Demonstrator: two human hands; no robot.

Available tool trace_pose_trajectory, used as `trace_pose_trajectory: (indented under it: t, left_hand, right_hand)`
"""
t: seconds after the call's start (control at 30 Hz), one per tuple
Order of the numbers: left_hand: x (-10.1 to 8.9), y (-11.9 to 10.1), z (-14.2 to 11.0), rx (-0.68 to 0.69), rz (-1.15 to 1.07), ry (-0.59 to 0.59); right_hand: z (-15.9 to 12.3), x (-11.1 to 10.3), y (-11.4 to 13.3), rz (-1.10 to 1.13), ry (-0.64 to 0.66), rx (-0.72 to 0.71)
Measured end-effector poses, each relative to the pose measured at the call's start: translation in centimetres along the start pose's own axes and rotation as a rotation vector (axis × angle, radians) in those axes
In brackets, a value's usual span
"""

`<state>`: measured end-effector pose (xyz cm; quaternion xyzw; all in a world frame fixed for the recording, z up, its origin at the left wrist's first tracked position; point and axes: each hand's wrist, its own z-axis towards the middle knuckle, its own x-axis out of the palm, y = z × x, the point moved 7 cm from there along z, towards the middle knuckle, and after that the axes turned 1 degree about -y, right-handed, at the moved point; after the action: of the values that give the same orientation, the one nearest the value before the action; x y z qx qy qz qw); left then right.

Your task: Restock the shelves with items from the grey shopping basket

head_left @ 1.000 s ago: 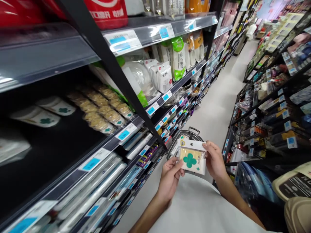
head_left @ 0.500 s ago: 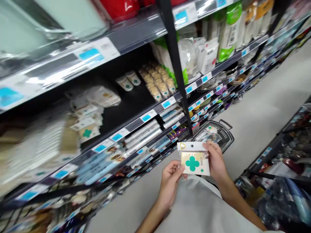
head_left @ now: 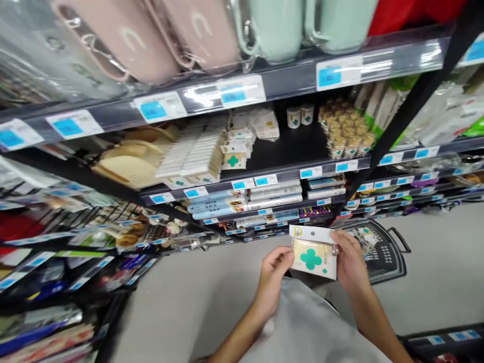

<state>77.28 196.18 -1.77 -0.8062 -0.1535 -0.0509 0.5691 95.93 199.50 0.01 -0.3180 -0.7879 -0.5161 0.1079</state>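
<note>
One packet [head_left: 313,262] — grasped from both sides.
Left hand [head_left: 274,267] pinched its nine-o'clock edge, right hand [head_left: 351,256] its two-o'clock corner; header [head_left: 303,232] lay at twelve, a similar shelved packet [head_left: 233,160] toward eleven.

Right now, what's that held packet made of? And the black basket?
The packet looks like glossy clear plastic, glinting near its right edge; its flat white top may be card. The basket seems dull, hard plastic, with rows of holes.

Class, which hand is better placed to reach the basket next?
Probably the right hand: it is nearer the basket, while the left hand is across the packet. Both hold it.
</note>
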Motion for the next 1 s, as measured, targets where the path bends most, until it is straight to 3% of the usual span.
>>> trace_pose_trajectory:
  t: [0.13, 0.27, 0.4, 0.53, 0.67, 0.77, 0.87, 1.0]
  left_hand:
    - [-3.4, -2.0, 2.2, 0.029, -0.069, -0.059]
    - [-7.4, -5.0, 4.5, 0.074, -0.07, -0.145]
    - [-11.5, -8.0, 6.8, 0.096, -0.049, -0.212]
    - [-14.5, -10.6, 9.0, 0.099, -0.034, -0.204]
    - [-16.0, -11.5, 10.9, 0.006, -0.062, -0.163]
    - [-16.5, -11.7, 12.0, -0.025, -0.095, -0.177]
    - [-16.3, -12.5, 13.1, 0.062, -0.089, -0.171]
    - [-15.5, -14.8, 13.9, 0.29, 0.018, -0.195]
  right_hand:
    - [1.3, 4.5, -1.7, -0.058, 0.031, 0.032]
    - [2.7, 9.7, -3.6, -0.133, 0.146, 0.025]
    - [3.9, 14.3, -4.7, -0.287, 0.254, -0.11]
    - [4.7, 17.8, -4.8, -0.452, 0.299, -0.318]
    - [4.4, 20.7, -3.4, -0.666, 0.354, -0.589]
    - [4.1, 22.1, -2.4, -0.775, 0.423, -0.704]
    - [4.8, 22.3, -2.0, -0.794, 0.439, -0.663]
    - [7.6, 22.0, -2.0, -0.804, 0.385, -0.474]
